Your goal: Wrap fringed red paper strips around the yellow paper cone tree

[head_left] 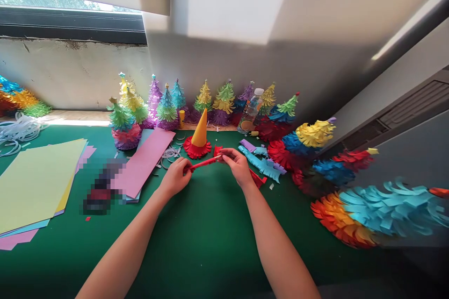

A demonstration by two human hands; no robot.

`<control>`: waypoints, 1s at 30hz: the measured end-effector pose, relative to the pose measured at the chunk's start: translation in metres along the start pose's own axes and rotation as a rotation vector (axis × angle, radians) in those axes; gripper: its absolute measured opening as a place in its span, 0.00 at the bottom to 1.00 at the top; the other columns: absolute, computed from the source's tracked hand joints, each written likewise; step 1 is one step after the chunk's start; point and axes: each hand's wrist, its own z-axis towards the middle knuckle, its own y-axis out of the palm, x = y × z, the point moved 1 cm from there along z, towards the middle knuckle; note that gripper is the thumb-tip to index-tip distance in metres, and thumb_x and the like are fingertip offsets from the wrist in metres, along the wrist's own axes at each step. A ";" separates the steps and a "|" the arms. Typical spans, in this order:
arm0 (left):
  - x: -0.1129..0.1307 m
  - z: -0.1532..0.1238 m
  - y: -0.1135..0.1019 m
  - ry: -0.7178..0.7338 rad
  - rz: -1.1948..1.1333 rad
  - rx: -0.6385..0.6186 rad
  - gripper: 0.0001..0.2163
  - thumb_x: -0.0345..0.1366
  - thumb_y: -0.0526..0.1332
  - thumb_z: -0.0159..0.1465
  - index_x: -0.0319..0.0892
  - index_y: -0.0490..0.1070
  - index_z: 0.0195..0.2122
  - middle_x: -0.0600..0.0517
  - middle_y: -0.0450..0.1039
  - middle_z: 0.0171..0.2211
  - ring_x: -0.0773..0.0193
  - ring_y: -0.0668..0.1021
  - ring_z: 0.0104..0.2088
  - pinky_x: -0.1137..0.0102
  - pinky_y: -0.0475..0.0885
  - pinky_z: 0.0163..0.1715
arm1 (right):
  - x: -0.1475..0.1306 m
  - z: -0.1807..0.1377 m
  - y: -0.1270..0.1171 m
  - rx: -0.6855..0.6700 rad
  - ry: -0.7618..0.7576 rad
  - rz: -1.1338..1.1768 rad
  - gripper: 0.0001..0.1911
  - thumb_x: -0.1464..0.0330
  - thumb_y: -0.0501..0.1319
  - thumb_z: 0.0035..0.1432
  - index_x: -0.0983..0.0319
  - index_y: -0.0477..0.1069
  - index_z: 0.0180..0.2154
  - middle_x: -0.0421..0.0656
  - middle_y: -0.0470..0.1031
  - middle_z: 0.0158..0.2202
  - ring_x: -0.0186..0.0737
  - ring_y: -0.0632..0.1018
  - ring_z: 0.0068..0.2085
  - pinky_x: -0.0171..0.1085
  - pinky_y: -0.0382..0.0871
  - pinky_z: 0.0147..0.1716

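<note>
A red fringed paper strip (205, 163) is stretched between both hands over the green table (203, 238). My left hand (176, 176) pinches its left end, fingers closed. My right hand (235, 163) pinches its right end, fingers closed. Just beyond the strip stands an orange paper cone (200, 130) with a red fringe ring (197, 149) round its base.
A stack of coloured paper sheets (37, 182) and a pink sheet (147, 161) lie at left. Finished paper trees (164, 105) line the back wall, with a plastic bottle (250, 111) among them. More trees (379, 210) lie on their sides at right. Blue fringed strips (261, 161) lie near my right hand.
</note>
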 end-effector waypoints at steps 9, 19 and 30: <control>0.001 0.000 0.001 -0.042 -0.059 -0.006 0.06 0.27 0.54 0.56 0.40 0.68 0.26 0.52 0.68 0.27 0.67 0.70 0.28 0.73 0.64 0.27 | -0.007 -0.001 -0.002 -0.016 0.038 -0.023 0.13 0.61 0.65 0.45 0.62 0.74 0.32 0.41 0.77 0.29 0.36 0.77 0.29 0.40 0.75 0.36; -0.009 0.002 -0.002 -0.214 -0.045 0.113 0.05 0.29 0.53 0.54 0.41 0.68 0.27 0.54 0.70 0.25 0.67 0.71 0.27 0.73 0.62 0.27 | -0.008 0.013 -0.071 0.714 -0.211 0.087 0.13 0.63 0.64 0.42 0.64 0.70 0.30 0.38 0.72 0.25 0.34 0.76 0.27 0.41 0.75 0.34; -0.009 0.005 0.001 -0.407 -0.430 0.108 0.05 0.34 0.56 0.48 0.41 0.66 0.25 0.56 0.68 0.21 0.67 0.71 0.23 0.72 0.66 0.26 | -0.003 0.003 -0.064 0.433 -0.105 -1.012 0.05 0.74 0.57 0.44 0.64 0.71 0.24 0.48 0.74 0.29 0.46 0.75 0.32 0.48 0.69 0.39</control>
